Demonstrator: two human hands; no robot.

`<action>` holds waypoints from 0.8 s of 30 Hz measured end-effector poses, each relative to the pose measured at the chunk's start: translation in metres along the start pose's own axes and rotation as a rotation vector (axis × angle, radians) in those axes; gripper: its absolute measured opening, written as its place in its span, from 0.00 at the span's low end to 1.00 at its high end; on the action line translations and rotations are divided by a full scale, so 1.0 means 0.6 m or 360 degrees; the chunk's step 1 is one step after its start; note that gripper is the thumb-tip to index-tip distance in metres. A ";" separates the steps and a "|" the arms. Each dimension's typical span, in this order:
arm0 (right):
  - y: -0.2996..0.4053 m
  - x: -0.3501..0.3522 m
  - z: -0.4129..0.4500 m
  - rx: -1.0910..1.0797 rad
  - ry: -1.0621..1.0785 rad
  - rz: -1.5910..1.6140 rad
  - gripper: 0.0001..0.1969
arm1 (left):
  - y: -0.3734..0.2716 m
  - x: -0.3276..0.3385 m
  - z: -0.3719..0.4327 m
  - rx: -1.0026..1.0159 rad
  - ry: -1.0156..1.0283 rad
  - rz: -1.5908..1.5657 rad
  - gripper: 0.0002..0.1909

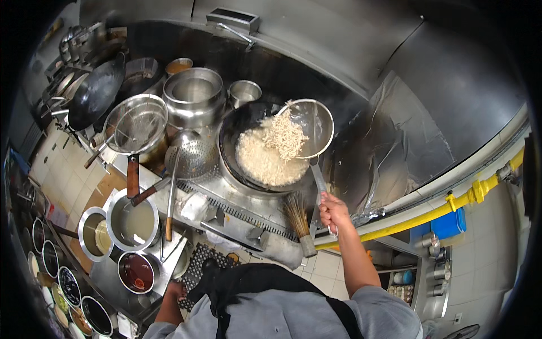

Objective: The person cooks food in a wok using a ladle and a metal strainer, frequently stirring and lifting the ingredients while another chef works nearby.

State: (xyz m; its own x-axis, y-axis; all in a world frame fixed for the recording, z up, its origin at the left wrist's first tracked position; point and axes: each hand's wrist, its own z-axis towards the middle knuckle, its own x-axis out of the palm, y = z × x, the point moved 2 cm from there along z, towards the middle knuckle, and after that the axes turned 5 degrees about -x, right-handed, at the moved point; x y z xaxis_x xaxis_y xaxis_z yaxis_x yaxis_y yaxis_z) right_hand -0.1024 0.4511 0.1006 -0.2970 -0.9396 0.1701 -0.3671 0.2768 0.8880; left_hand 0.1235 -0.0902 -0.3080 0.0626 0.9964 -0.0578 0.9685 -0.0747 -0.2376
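My right hand [334, 212] grips the handle of a round wire-mesh strainer [319, 129], which is tilted over a black wok [230, 148]. Pale, shredded strips of food [286, 135] spill from the strainer's left side into the wok. Pale, foaming liquid [264, 165] bubbles around them. Low on the left, my left hand [175, 290] hangs beside the edge of a steel counter [114, 271], close to a pot of dark red liquid [136, 272]. Its fingers look curled, but whether it holds anything is unclear.
A bamboo wok brush [298, 212] leans at the stove's front edge. Left of the wok lie a perforated skimmer [197, 154] and a strainer [137, 123] over a pot. A yellow gas pipe [406, 216] runs along the right. Several sauce and ingredient containers [70, 286] stand lower left.
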 end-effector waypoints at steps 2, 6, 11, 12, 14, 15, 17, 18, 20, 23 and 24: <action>-0.003 -0.016 -0.013 -0.0197 -0.0192 -0.0482 0.19 | -0.011 -0.009 0.004 0.0323 0.0285 0.1367 0.07; -0.007 0.022 -0.040 -0.0141 -0.0238 -0.0666 0.22 | 0.059 -0.026 0.025 -0.0176 0.0047 0.0041 0.05; -0.075 0.004 0.029 -0.0430 -0.0160 -0.1223 0.15 | 0.013 0.007 -0.021 -0.0129 -0.0056 0.0244 0.05; -0.067 0.008 0.038 -0.0634 -0.0107 -0.1286 0.17 | 0.010 0.000 -0.020 -0.0172 -0.0010 0.0193 0.09; -0.069 0.007 0.002 -0.0904 -0.0089 -0.1442 0.16 | 0.011 -0.008 -0.032 0.0003 -0.0023 0.0201 0.11; -0.069 0.008 -0.030 -0.0813 -0.0144 -0.1324 0.15 | 0.011 -0.007 -0.043 -0.0012 -0.0017 0.0194 0.11; -0.097 -0.011 -0.049 -0.0894 -0.0127 -0.1235 0.13 | -0.008 0.002 -0.058 -0.0009 0.0091 -0.0133 0.07; -0.105 0.000 -0.047 -0.0877 -0.0139 -0.1229 0.13 | -0.008 0.007 -0.061 -0.0021 0.0088 -0.0116 0.07; -0.111 0.037 -0.013 -0.0698 -0.0036 -0.1530 0.13 | -0.005 0.013 -0.060 0.0026 -0.0076 0.0002 0.11; -0.096 0.036 0.055 -0.0337 -0.0044 -0.1117 0.13 | 0.023 0.006 -0.030 0.0149 -0.0021 0.0552 0.10; -0.083 0.026 0.060 -0.0690 0.0002 -0.1272 0.13 | 0.008 0.007 -0.032 0.0040 -0.0035 0.0283 0.09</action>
State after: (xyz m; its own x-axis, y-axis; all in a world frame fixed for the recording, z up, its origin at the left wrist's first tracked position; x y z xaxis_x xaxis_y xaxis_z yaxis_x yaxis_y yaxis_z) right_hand -0.1202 0.4300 0.0435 -0.0951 -0.8193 -0.5654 -0.0991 -0.5574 0.8243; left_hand 0.1330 -0.0853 -0.2907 0.2268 0.9662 -0.1223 0.9362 -0.2509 -0.2461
